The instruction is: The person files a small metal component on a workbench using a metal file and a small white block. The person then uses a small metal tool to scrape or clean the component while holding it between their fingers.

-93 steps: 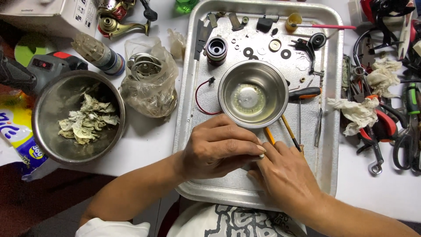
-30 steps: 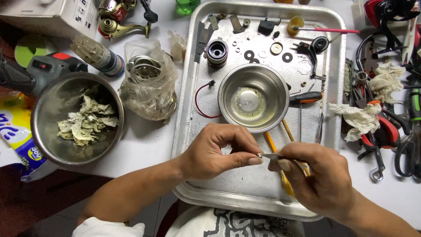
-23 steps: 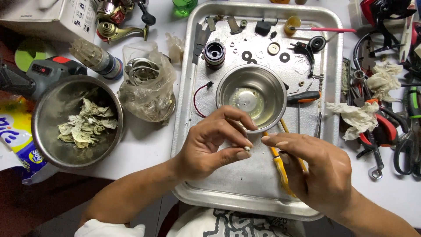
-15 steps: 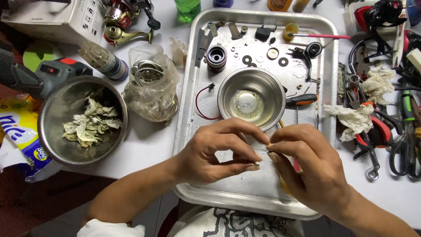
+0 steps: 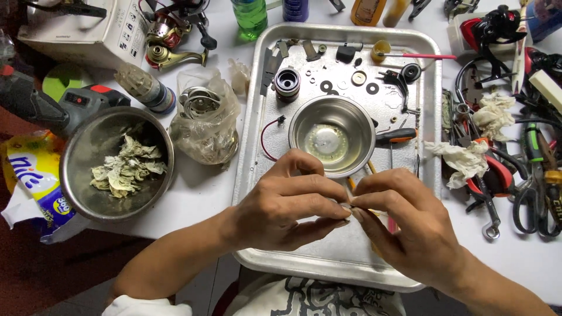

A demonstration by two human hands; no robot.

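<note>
Over the near half of a metal tray (image 5: 254, 117), my left hand (image 5: 287, 208) and my right hand (image 5: 407, 225) meet fingertip to fingertip. Between them they pinch a small metal part (image 5: 346, 206), mostly hidden by the fingers. A yellow-handled tool (image 5: 370, 168) pokes out from behind my right hand. Just beyond the hands a small steel bowl (image 5: 332, 136) with a little clear liquid stands on the tray. Washers, rings and a dark spool (image 5: 287, 83) lie at the tray's far end.
A larger steel bowl (image 5: 117, 164) with crumpled dirty paper sits at left, beside a plastic bag holding a metal part (image 5: 205, 117). A power drill (image 5: 52, 105), a reel (image 5: 172, 41) and a box are at far left. Pliers, scissors and rags (image 5: 503, 169) crowd the right.
My hands came apart about a second ago, the right one holding the yellow tool, then closed together again over the small part. The view shifted slightly.
</note>
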